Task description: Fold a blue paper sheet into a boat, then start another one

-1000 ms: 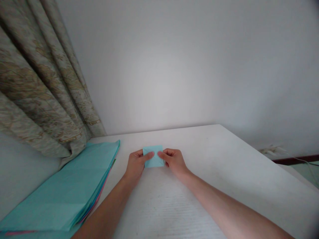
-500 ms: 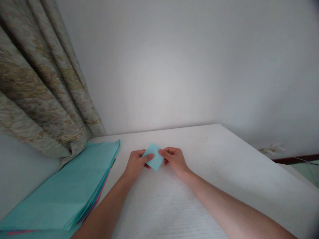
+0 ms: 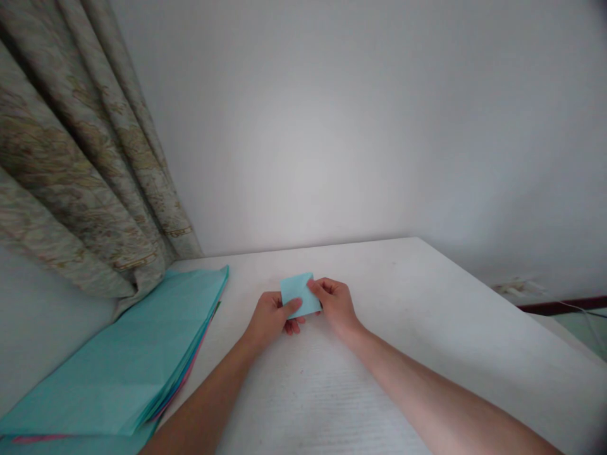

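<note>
The little light-blue paper square (image 3: 298, 289) has turned: half a second ago it stood on one corner like a diamond, and now its top edge runs nearly level, rising a touch toward the right. The left hand (image 3: 266, 316) has shifted a little inward with it, while the right hand (image 3: 337, 303) has stayed almost where it was. From where I stand, the left hand has the paper pinched at its lower left, thumb flat across the front and fingertips peeping out below the bottom edge. The right hand is pinched narrow on the paper's upper right corner, its thumb on the front and the other fingers curled behind. So the square sits between the two hands, over the far half of the white table (image 3: 389, 316); whether it touches the tabletop I can't tell. Well off to the left lies a stack of big teal sheets (image 3: 123, 360), with pink and blue edges showing beneath the top layers. A patterned curtain (image 3: 90, 164) hangs in folds down to the stack's far left side, and the pale wall (image 3: 303, 126) rises behind the table. Over on the right, beyond the table's edge, a thin white cable (image 3: 576, 308) trails near the floor.
</note>
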`<state>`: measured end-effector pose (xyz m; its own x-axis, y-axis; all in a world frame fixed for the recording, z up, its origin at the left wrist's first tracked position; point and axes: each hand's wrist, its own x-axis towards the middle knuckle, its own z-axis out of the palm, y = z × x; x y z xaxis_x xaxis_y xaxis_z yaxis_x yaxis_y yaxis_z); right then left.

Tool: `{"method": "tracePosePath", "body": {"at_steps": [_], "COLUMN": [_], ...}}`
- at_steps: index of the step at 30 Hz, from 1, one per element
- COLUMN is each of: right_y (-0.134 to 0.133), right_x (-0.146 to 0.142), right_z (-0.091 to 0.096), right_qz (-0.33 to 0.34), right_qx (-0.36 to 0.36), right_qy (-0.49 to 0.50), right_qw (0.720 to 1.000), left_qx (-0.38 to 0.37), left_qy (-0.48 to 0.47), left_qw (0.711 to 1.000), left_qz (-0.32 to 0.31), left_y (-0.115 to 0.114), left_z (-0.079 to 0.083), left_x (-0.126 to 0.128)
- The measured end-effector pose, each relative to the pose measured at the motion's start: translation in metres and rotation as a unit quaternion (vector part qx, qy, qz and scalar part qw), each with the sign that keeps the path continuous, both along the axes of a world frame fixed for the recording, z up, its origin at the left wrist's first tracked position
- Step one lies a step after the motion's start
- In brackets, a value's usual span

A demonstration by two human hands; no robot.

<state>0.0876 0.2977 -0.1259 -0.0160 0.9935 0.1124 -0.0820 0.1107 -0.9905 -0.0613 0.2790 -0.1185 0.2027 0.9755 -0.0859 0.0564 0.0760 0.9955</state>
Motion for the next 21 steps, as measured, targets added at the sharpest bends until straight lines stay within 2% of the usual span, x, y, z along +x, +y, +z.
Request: {"method": "tracePosePath", "body": {"at_steps": [3, 5, 8, 13, 18, 21], "right_y": [-0.002, -0.005, -0.009, -0.009, -0.003, -0.02], "right_x": [-0.001, -0.003, -0.005, -0.005, -0.002, -0.006], "right_z": [-0.001, -0.001, 0.002, 0.004, 0.003, 0.014], "right_qz": [0.049, 0.08, 0.094, 0.093, 0.002, -0.052], "right_qx": [0.008, 0.008, 0.001, 0.012, 0.035, 0.099], "right_qy": [-0.02, -0.036, -0.033, -0.008, -0.04, -0.114], "right_qw": [0.999, 0.996, 0.995, 0.996, 0.999, 0.987], "left_qx": [0.021, 0.022, 0.01, 0.017, -0.012, -0.004], "left_qy": [-0.061, -0.102, -0.125, -0.11, -0.049, -0.047], "left_qw": [0.992, 0.984, 0.983, 0.99, 0.997, 0.994], "left_qz": [0.104, 0.147, 0.132, 0.088, 0.06, 0.103], "left_y": [0.004, 0.006, 0.008, 0.004, -0.001, -0.001], "left_z": [0.0, 0.0, -0.001, 0.0, 0.002, 0.002], "left_x": [-0.002, -0.004, -0.005, -0.002, 0.002, 0.003]}}
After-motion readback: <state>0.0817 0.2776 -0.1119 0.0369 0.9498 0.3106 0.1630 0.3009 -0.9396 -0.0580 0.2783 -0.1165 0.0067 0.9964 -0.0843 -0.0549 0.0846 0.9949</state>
